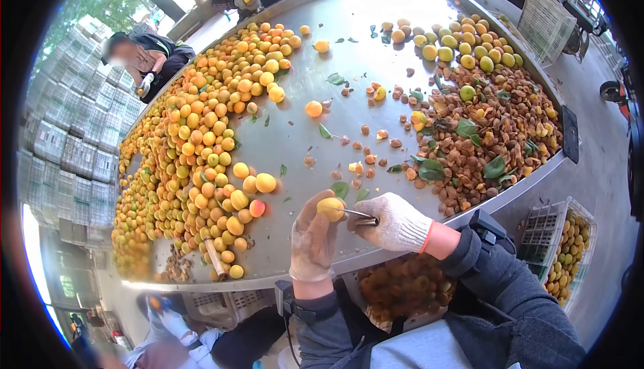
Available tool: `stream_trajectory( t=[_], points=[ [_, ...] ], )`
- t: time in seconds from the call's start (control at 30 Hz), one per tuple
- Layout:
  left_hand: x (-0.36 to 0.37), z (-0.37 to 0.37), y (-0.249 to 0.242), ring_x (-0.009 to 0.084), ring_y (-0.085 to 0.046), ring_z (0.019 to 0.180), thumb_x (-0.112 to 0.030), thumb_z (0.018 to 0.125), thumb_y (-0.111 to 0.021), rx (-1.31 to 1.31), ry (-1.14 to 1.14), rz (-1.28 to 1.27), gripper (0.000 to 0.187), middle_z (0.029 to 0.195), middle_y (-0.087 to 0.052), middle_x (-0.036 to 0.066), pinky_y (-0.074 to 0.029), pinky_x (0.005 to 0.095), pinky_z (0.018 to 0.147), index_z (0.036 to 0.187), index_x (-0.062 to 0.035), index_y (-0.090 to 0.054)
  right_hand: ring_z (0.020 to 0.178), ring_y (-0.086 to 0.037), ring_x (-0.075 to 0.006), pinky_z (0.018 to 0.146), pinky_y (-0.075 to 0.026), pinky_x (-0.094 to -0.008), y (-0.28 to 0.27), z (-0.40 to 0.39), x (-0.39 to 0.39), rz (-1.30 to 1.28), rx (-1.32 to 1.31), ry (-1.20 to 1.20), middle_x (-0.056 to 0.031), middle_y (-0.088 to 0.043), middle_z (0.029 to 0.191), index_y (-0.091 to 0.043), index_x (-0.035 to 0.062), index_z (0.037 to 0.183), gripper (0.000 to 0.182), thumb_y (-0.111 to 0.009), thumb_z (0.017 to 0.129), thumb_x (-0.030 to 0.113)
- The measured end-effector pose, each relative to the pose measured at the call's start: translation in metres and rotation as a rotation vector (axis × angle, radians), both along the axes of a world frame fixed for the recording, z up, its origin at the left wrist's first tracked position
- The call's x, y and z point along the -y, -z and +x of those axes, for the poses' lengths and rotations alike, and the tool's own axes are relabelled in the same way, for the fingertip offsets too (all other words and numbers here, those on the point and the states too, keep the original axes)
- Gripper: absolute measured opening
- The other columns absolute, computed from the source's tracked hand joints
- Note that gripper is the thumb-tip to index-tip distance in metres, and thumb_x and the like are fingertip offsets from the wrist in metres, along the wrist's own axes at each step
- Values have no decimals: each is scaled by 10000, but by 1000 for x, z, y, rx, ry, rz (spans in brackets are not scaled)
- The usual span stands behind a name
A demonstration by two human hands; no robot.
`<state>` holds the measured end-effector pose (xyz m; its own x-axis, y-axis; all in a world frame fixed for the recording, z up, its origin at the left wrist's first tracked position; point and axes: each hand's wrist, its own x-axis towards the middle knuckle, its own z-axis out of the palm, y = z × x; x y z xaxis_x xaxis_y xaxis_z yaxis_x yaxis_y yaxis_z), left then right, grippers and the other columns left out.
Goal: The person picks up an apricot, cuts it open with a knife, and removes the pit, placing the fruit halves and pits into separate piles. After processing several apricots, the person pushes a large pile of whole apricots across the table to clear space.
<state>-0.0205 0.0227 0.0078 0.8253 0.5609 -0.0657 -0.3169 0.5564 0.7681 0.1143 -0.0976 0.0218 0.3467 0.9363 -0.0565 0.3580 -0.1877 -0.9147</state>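
My left hand (pixel 310 245), in a stained glove, pinches a yellow apricot (pixel 329 209) between thumb and fingers near the table's front edge. In a white knit glove, my right hand (pixel 396 223) is wrapped around a slim metal tool (pixel 362 217). Its thin shaft points left, and the tip meets the apricot's right side. Much of the tool's handle is hidden in my fist. Just beyond my hands, green leaves (pixel 340 189) and loose apricot pits (pixel 369 159) lie on the metal table (pixel 302 144).
A large heap of apricots (pixel 201 134) covers the table's left side. At right lies a mound of brown pits (pixel 490 127), with greenish apricots (pixel 483 43) behind. A filled crate (pixel 537 241) stands on the floor at right. Several co-workers (pixel 157 57) are around the table.
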Motion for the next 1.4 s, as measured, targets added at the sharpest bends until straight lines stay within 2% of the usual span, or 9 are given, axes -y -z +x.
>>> stream_trajectory(
  t=[0.17,0.33,0.43,0.83,0.9,1.0,1.27,1.37,1.4],
  points=[
    [3,1,-8,177,-584,983,-139,900,-628,-44,17,107,438,1049,-615,111,-455,274,892,1253,80,-490,689,-628,-350,645,-501,-385,0,0,1,-7,48,7,-176,-654,779,-702,103,930,155,-618,820,173],
    [15,9,-26,156,-589,976,34,838,-649,-397,-24,496,392,1089,-617,114,-466,252,869,1214,73,-541,686,-626,-358,631,-501,-396,10,-1,-2,6,125,34,-171,-650,762,-698,118,944,167,-612,805,150],
    [21,17,-12,146,-585,1002,50,813,-673,-77,-126,64,420,1104,-628,124,-464,252,888,1214,72,-549,678,-624,-365,614,-502,-404,3,-4,-4,60,96,112,-167,-644,743,-697,118,928,159,-609,798,147],
    [33,18,-24,148,-594,990,43,785,-722,-327,-198,358,443,1061,-650,128,-502,251,840,1196,41,-557,690,-628,-351,618,-495,-409,5,4,-3,41,409,41,-169,-650,755,-692,74,871,138,-613,760,100],
    [30,15,-25,157,-599,989,66,781,-708,-344,-159,403,435,1064,-651,129,-499,264,861,1189,44,-560,696,-628,-331,652,-492,-380,6,11,-4,-98,7,-171,-177,-657,786,-699,51,848,127,-632,775,130],
    [27,13,-22,171,-608,988,110,765,-683,-305,-91,428,432,1073,-650,128,-491,285,895,1175,42,-568,685,-624,-299,673,-486,-353,3,18,-3,-136,-159,-289,-173,-658,782,-707,46,837,136,-638,792,154],
    [11,6,-8,185,-615,992,157,726,-648,-48,-193,-9,488,1083,-642,131,-486,302,902,1189,20,-576,667,-607,-171,655,-487,-315,1,29,16,12,-136,-128,-87,-661,728,-699,34,872,114,-628,800,87],
    [9,7,4,199,-622,951,140,723,-658,-189,-210,199,512,1049,-649,125,-491,306,883,1211,19,-564,807,-643,-143,773,-502,-286,-34,32,19,-92,-341,101,-117,-699,897,-707,49,947,168,-663,798,114],
    [15,12,5,189,-620,938,125,726,-670,-365,-203,533,510,1048,-645,112,-493,302,868,1213,14,-565,822,-643,-154,792,-502,-290,-28,30,18,26,-369,150,-124,-688,947,-700,43,965,189,-675,796,122]
  ],
)
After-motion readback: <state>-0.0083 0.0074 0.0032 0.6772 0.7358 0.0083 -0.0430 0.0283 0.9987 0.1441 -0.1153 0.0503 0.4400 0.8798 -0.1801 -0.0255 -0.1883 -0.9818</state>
